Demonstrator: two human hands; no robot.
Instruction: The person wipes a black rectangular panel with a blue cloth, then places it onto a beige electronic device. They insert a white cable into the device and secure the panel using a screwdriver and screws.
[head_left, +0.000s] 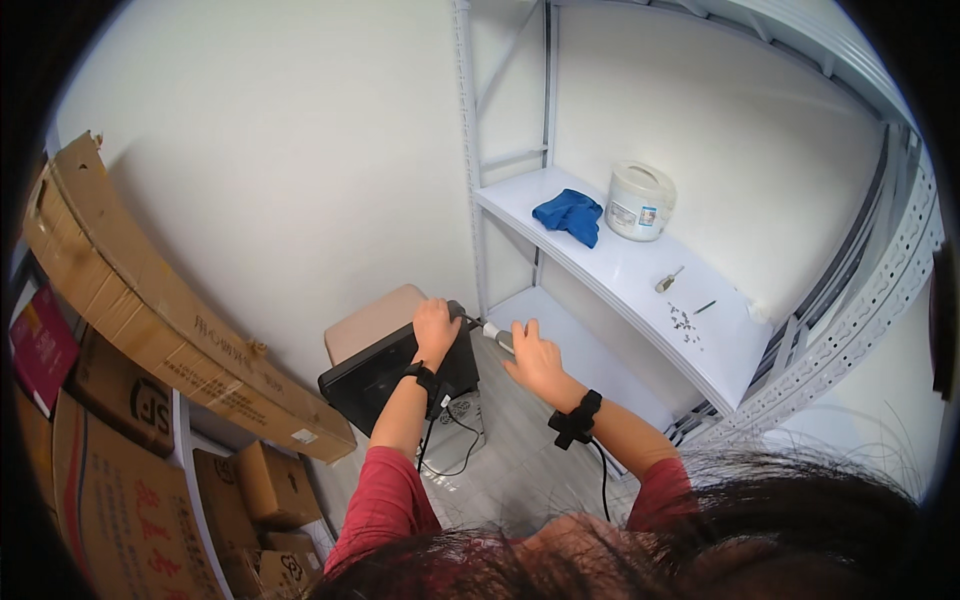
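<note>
My left hand point(435, 335) is closed on the dark, rounded end point(456, 310) of a slim tool-like thing, above a black panel-like box. Close by on the right, my right hand point(537, 365) is closed around the tool's white and grey handle point(497, 335). A thin dark piece spans the short gap between the hands; its exact kind is too small to make out. The black box point(375, 385) lies tilted below my left forearm, against a beige padded seat point(372, 322). Under it a silvery case point(462, 415) with round vents shows, and a black cable point(462, 468) loops there.
At right, a white metal shelf point(560, 240) bears a blue cloth point(572, 215), a white tub point(640, 205), a screwdriver point(667, 281), a small green stick point(705, 307) and scattered small screws point(684, 325). A long carton point(190, 320) leans left, beside shelved boxes point(275, 485).
</note>
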